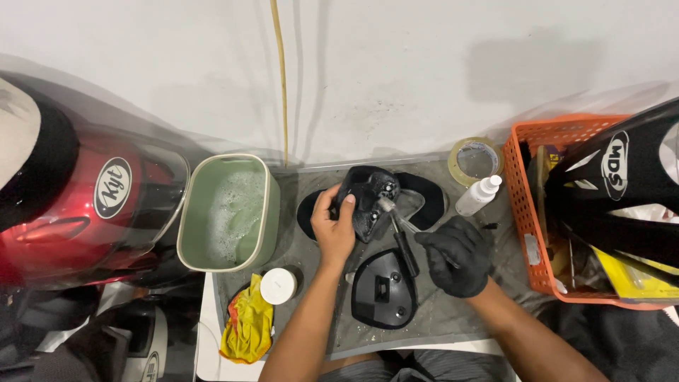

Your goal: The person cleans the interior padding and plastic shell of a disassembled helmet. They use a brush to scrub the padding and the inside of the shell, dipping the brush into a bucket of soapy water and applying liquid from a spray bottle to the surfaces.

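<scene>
Black moulded plastic helmet part [369, 198], glossy and wet, sits upright at the middle of the grey mat-covered table [311, 247], held in the bare left hand [334, 225]. That hand's grip is closed on the part's left edge, thumb on the near side and fingers curled over the top. The right hand [456, 255], in a black glove, has its grip closed on a thin dark-handled brush [403, 225] whose pale head touches the part's right face (so the part lies between the two hands, just right of the left palm).

Labels and packages: a white oval badge with dark lettering sits on the glossy red helmet [85, 205] at far left, and a similar oval badge marks the black helmet [622, 184] resting in the orange plastic basket [523, 212] at right. One white spray bottle [478, 195] leans beside one roll of clear tape [475, 160], both behind the gloved hand. One round white lid [278, 286] lies by one crumpled yellow cloth [247, 325] at the front left.

One pale green tub [228, 212] of soapy water stands left of the hand. A second black plastic shell piece [385, 288] lies flat in front of the held part, and two dark oval pads [424, 199] lie behind it.
</scene>
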